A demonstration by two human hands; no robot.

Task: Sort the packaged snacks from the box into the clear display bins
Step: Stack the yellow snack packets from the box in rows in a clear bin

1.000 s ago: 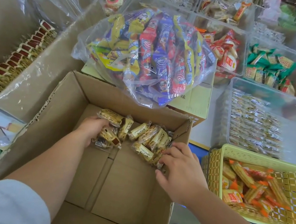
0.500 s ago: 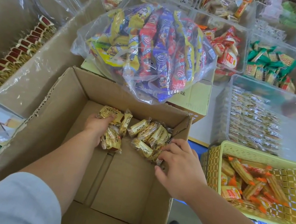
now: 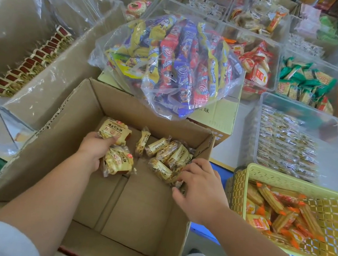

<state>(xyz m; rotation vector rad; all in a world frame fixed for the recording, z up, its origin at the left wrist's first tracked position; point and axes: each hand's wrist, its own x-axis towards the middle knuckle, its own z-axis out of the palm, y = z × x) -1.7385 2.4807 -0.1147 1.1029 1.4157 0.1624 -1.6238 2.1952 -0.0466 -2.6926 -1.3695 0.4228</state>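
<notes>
Both hands are down in the open cardboard box point(image 3: 69, 134). The left hand point(image 3: 94, 149) is curled round two large yellow packets point(image 3: 117, 160) towards the far left of the box floor, thumb pressed on the upper one. The right hand point(image 3: 198, 185) has its fingers bent over the near edge of the pile of small packets point(image 3: 166, 151) in the far right corner, though I cannot tell whether it really has hold of any. The clear bin point(image 3: 251, 127) of silvery wrapped snacks stands just beyond the yellow basket point(image 3: 241, 183), to the right of the box.
</notes>
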